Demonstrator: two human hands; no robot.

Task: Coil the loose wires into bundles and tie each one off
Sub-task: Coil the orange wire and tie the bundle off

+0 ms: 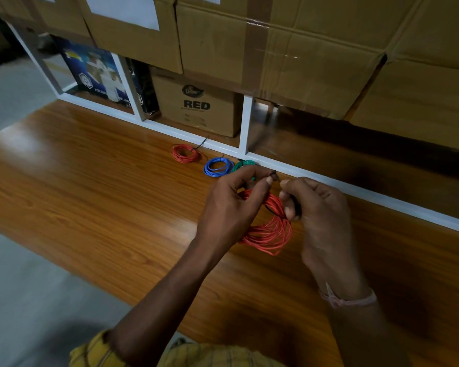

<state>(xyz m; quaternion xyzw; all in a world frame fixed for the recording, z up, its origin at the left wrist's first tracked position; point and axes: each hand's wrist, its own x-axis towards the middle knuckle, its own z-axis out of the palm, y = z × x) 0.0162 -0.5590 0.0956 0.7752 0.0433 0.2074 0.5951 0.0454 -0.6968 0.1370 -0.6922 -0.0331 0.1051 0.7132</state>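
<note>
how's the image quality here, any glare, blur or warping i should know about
Head view: dim overall, with pale glare patches on the wooden table; wide-angle lens bends the white shelf frame and cardboard boxes; edges look soft and smeared, while the hands, left hand and right hand, and the red wire coil stay fairly sharp.

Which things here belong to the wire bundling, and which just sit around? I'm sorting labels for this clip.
Job:
red wire coil held in both hands
thin black tie
left hand
right hand
small red coil
blue coil
green coil

Lying about:
brown cardboard boxes
"RED" printed carton
white shelf frame
</note>
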